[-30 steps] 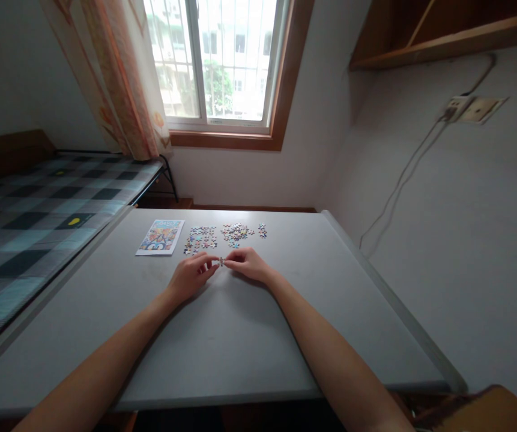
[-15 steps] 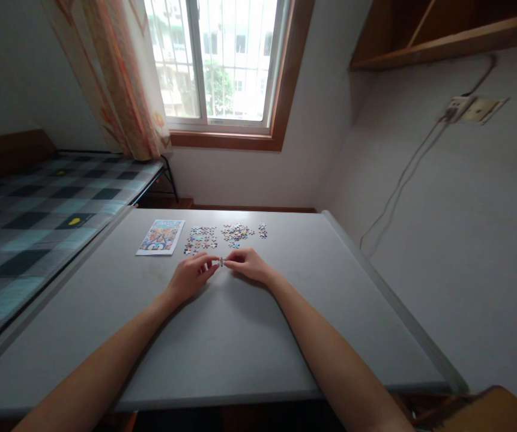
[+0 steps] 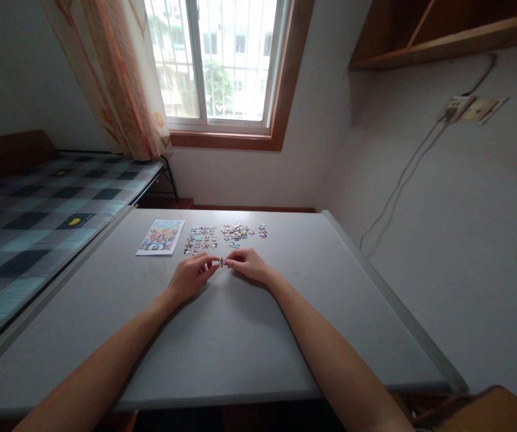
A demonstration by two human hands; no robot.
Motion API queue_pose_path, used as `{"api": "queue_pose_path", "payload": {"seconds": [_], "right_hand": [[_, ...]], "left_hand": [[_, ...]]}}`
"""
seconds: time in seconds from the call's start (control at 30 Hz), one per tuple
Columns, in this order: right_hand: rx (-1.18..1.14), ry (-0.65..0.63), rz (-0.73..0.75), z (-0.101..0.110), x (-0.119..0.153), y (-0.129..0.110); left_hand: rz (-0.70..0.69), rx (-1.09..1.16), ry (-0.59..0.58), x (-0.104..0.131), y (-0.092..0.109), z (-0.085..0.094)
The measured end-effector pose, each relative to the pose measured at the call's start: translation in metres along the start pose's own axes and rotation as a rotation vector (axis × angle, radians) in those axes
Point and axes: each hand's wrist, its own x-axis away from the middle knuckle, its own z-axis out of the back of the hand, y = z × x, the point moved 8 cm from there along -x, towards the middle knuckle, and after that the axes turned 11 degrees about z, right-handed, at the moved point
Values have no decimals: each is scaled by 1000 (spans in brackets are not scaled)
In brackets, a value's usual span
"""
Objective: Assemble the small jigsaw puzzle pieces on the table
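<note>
Between my fingertips is a small jigsaw puzzle piece point(image 3: 221, 262), held just above the table; whether it is one piece or two joined is too small to tell. My left hand point(image 3: 191, 274) pinches its left side with thumb and forefinger. From the right, my right hand point(image 3: 250, 264) grips the other side, fingers curled. Beyond the hands lie loose puzzle pieces: a spread group point(image 3: 201, 238) on the left, a denser pile point(image 3: 238, 231) in the middle and a small cluster point(image 3: 262, 230) on the right. A colourful picture sheet point(image 3: 161, 237) lies left of them.
The grey-white table point(image 3: 258, 360) has a raised edge point(image 3: 393, 294) along the right, near the wall with a socket point(image 3: 459, 110) and hanging cord. A bed with a checked mattress point(image 3: 69, 192) stands on the left. A window point(image 3: 235, 60) and curtain point(image 3: 114, 78) are behind.
</note>
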Motion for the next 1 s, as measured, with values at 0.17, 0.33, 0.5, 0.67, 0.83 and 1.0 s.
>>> {"api": "queue_pose_path", "payload": {"seconds": [0.17, 0.33, 0.5, 0.67, 0.83, 1.0], "right_hand": [[-7, -2, 1, -1, 0, 1], [-1, 3, -7, 0, 0, 1], [-1, 6, -6, 0, 0, 0], [-12, 10, 3, 0, 0, -1], [-11, 11, 8, 0, 0, -1], [-1, 9, 1, 0, -1, -2]], "left_hand": [[-9, 9, 3, 0, 1, 0], [-8, 13, 3, 0, 0, 0], [-6, 10, 3, 0, -1, -1], [-8, 2, 1, 0, -1, -1], [-6, 3, 3, 0, 0, 0], [-3, 5, -4, 0, -1, -1]]}}
